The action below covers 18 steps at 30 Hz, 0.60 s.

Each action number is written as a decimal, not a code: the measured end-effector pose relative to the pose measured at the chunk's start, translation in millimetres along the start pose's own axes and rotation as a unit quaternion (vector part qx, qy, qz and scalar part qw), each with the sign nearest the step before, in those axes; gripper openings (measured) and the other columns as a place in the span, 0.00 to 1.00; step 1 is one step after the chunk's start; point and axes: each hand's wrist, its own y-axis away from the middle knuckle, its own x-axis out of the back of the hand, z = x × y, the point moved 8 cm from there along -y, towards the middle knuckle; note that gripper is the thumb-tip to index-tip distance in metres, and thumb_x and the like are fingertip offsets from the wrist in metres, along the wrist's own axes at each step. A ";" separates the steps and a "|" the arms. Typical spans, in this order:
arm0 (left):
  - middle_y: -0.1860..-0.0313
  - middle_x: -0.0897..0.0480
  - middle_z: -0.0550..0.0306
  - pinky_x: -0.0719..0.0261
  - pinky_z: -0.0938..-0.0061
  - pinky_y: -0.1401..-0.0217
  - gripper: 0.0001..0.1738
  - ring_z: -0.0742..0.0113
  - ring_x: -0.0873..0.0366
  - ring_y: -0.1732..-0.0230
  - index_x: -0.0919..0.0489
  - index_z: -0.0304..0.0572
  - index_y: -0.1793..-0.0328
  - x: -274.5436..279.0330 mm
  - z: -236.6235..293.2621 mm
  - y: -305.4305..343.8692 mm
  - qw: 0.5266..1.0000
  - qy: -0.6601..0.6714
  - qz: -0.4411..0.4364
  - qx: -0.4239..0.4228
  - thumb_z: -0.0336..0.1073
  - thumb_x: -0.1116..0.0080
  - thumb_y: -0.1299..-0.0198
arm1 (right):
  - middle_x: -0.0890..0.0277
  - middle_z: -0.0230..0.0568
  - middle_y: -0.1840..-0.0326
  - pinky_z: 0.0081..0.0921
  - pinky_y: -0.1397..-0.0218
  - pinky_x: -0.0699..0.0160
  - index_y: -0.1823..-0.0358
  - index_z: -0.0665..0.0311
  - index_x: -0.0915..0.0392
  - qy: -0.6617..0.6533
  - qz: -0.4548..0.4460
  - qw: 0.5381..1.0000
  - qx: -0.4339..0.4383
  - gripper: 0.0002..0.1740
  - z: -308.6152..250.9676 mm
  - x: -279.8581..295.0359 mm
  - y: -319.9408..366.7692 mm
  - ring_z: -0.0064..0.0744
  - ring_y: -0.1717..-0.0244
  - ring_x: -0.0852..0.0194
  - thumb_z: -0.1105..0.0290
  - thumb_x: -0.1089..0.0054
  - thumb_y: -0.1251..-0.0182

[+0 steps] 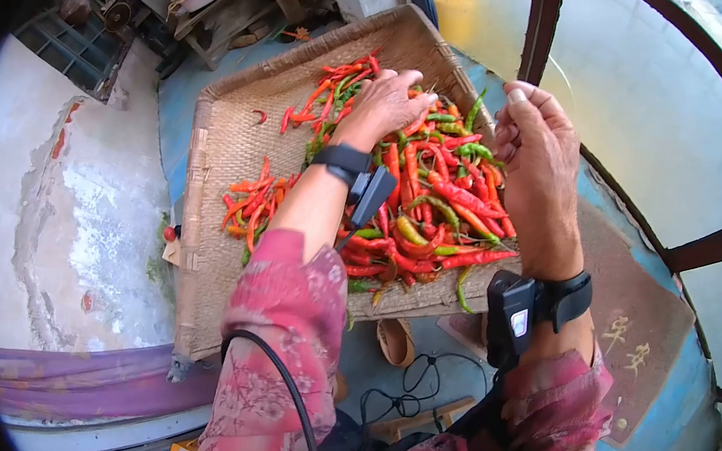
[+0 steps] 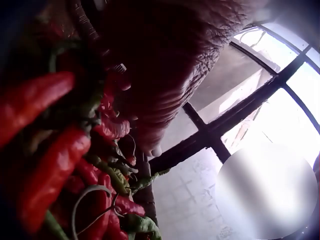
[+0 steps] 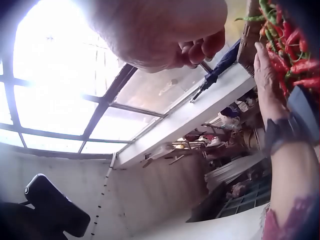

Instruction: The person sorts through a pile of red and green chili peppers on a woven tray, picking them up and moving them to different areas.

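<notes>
Over the woven tray (image 1: 231, 140): hand positions

Red and green chili peppers (image 1: 469, 201) lie heaped in the right part of the tray; a smaller cluster (image 1: 258, 209) lies to the left. I position my left hand (image 1: 381, 108) over the far part of the heap, fingers spread. I hold my right hand (image 1: 541, 158) raised at the heap's right side, fingers curled inward; whether they pinch anything, I cannot tell. Window panes (image 1: 659, 110) stand farther right.
</notes>
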 end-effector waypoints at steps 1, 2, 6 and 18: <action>0.44 0.24 0.40 0.35 0.55 0.36 0.34 0.45 0.31 0.38 0.24 0.44 0.42 -2.2 4.9 -6.1 1.000 0.005 0.003 -0.004 0.60 0.42 0.47 | 0.31 0.29 0.73 0.10 0.74 0.39 0.57 0.67 0.26 0.002 -0.002 1.000 -0.012 0.08 -0.1 0.3 1.5 0.14 0.77 0.38 0.70 0.47 0.32; 0.41 0.26 0.40 0.36 0.54 0.35 0.37 0.45 0.32 0.37 0.25 0.44 0.40 -11.3 5.6 -10.6 0.999 -0.023 -0.036 0.010 0.63 0.41 0.49 | 0.31 0.29 0.73 0.10 0.75 0.39 0.56 0.67 0.26 -0.007 -0.006 1.000 -0.019 0.08 0.3 -0.5 2.2 0.14 0.77 0.38 0.70 0.47 0.31; 0.47 0.21 0.41 0.30 0.58 0.39 0.40 0.48 0.26 0.42 0.23 0.43 0.43 -36.6 -0.1 -18.8 0.977 -0.096 -0.176 0.077 0.65 0.39 0.55 | 0.31 0.29 0.74 0.11 0.75 0.39 0.57 0.66 0.26 -0.006 -0.015 1.000 -0.021 0.08 -8.0 -3.9 8.1 0.14 0.77 0.38 0.69 0.46 0.32; 0.64 0.19 0.44 0.24 0.61 0.56 0.12 0.48 0.21 0.60 0.22 0.36 0.60 71.2 -24.6 96.6 0.994 0.045 0.082 -0.058 0.38 0.41 0.45 | 0.30 0.27 0.75 0.10 0.76 0.38 0.61 0.66 0.25 0.032 -0.033 0.999 0.000 0.07 3.2 -16.6 8.6 0.12 0.79 0.39 0.68 0.46 0.32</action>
